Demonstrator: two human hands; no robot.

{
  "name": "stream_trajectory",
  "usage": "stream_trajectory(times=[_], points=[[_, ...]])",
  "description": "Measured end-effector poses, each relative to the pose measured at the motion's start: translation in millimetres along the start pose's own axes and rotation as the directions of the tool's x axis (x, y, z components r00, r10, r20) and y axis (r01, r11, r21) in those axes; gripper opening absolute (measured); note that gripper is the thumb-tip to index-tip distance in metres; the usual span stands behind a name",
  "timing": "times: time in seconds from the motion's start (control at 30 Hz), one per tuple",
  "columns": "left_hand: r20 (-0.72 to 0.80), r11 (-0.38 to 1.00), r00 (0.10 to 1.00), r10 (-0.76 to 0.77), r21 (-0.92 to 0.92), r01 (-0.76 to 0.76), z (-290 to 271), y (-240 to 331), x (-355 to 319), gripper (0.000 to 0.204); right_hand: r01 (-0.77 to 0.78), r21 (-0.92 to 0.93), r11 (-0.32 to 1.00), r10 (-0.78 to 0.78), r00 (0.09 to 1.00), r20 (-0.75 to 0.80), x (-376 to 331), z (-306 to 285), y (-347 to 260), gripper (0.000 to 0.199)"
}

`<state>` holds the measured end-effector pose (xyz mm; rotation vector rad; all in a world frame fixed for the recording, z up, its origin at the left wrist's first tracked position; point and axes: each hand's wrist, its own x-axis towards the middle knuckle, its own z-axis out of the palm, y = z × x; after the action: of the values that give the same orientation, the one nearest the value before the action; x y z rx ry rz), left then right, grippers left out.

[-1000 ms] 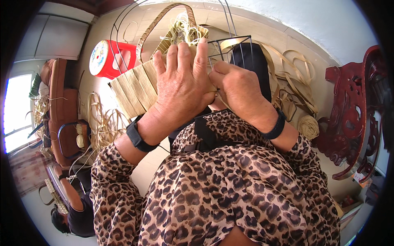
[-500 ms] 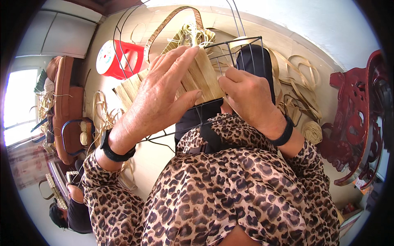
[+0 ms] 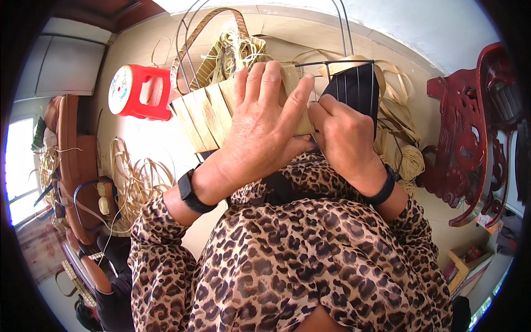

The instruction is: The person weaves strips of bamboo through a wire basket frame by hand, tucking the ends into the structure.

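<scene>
Left hand (image 3: 260, 130) has slid right across the woven strip panel (image 3: 210, 113), its grip now flat over it; right hand (image 3: 343, 135) still pinches the wire frame (image 3: 332, 63)

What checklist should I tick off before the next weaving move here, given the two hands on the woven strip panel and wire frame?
1. Left hand flat on the woven strip panel, fingers spread: ok.
2. Right hand pinching at the panel's edge beside the black wire frame: ok.
3. What the right fingers actually grip: cannot tell, hidden by the hand.
4. Panel strips lying side by side, none visibly sprung loose: ok.
5. Spare strips on the floor at the person's left: ok.
6. Red stool apart from the work: ok.
</scene>
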<state>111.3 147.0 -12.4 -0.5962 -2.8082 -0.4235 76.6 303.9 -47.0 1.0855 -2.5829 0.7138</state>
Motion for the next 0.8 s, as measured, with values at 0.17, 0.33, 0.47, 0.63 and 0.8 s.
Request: stream_trajectory(times=[0.17, 0.33, 0.47, 0.63, 0.8], points=[[-0.070, 1.000, 0.997, -0.027, 0.001, 0.027, 21, -12, 4, 0.092, -0.029, -0.065, 0.997, 0.036, 0.993, 0.109, 9, 2, 3, 0.022], [-0.070, 0.999, 0.997, 0.017, -0.039, -0.020, 20, -19, 11, 0.092, -0.041, -0.118, 0.992, 0.054, 0.993, 0.110, 13, 4, 5, 0.020], [-0.073, 0.998, 0.997, 0.035, -0.050, -0.039, 21, -22, 12, 0.091, -0.064, -0.095, 0.993, 0.075, 0.990, 0.119, 12, 6, 5, 0.019], [-0.034, 0.995, 0.998, 0.054, 0.084, -0.051, 20, -18, 12, 0.086, -0.083, -0.050, 0.995, 0.092, 0.973, 0.211, 13, -4, 6, 0.019], [-0.057, 0.994, 0.998, 0.035, 0.101, -0.029, 16, -12, 2, 0.084, 0.167, 0.242, 0.956, -0.212, 0.961, 0.175, 15, -34, 18, 0.023]])
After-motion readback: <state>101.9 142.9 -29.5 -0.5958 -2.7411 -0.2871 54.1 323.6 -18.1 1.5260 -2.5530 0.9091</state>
